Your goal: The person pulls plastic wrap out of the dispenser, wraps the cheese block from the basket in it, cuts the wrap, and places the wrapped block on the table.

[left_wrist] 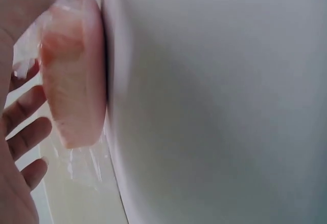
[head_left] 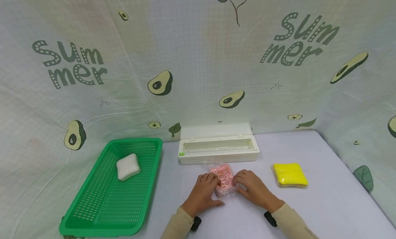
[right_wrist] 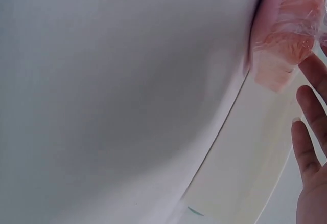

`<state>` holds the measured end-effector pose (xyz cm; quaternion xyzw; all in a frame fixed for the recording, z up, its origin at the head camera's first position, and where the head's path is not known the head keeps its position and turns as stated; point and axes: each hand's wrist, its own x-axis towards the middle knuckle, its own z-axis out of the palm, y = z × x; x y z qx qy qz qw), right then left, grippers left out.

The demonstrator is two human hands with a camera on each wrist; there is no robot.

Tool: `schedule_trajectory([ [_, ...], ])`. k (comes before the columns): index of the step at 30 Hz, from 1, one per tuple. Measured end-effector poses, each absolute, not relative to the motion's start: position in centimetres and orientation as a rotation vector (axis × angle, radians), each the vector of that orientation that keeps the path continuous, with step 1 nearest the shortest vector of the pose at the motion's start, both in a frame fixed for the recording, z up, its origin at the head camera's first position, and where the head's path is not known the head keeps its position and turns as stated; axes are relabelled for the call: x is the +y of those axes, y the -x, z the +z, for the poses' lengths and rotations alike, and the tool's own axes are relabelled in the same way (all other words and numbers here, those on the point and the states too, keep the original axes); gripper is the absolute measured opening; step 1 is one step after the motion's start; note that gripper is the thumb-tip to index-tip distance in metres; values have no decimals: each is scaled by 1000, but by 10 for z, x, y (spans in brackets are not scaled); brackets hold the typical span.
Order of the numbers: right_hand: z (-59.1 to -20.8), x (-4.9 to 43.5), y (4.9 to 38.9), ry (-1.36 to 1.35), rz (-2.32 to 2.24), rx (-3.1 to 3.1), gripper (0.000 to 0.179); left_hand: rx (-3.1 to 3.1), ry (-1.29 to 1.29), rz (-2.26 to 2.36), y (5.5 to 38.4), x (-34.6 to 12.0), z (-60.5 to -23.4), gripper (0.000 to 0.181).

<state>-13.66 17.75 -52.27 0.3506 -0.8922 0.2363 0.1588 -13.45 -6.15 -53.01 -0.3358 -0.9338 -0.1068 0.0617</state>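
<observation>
A pink block (head_left: 223, 177) in clear plastic film (left_wrist: 89, 162) lies on the table between the two hands. Its kind cannot be made out. My left hand (head_left: 202, 192) touches its left side with fingertips, thumb spread away toward me. My right hand (head_left: 253, 187) is at the right side, fingers against the film and thumb a little apart from them. In the right wrist view, the wrapped pink block (right_wrist: 286, 40) shows film gathered near the index finger; the thumb is out of that view. Loosely bent fingers (left_wrist: 30, 134) show beside the block in the left wrist view.
Behind the block stands a long white box (head_left: 218, 158), its lid raised. A green basket (head_left: 108, 211) on the left holds a white block (head_left: 128, 167). On the right lies a yellow block (head_left: 290, 174). A printed cloth (head_left: 191, 53) hangs behind the table.
</observation>
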Motion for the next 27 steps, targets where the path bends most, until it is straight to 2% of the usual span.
schedule_trajectory([
  [3, -521, 176, 134, -956, 715, -2561, 18, -2790, 971, -373, 132, -61, -531, 58],
  [8, -519, 174, 132, -921, 762, -2566, 17, -2703, 873, -590, 130, -61, -530, 27],
  [12, -519, 172, 130, -861, 777, -2606, 16, -2671, 791, -787, 130, -61, -529, 15],
  [18, -522, 162, 131, -705, 798, -2668, 14, -2657, 686, -913, 130, -57, -529, 9],
  [27, -521, 148, 130, -470, 885, -2686, 25, -2689, 551, -931, 128, -50, -531, 7],
])
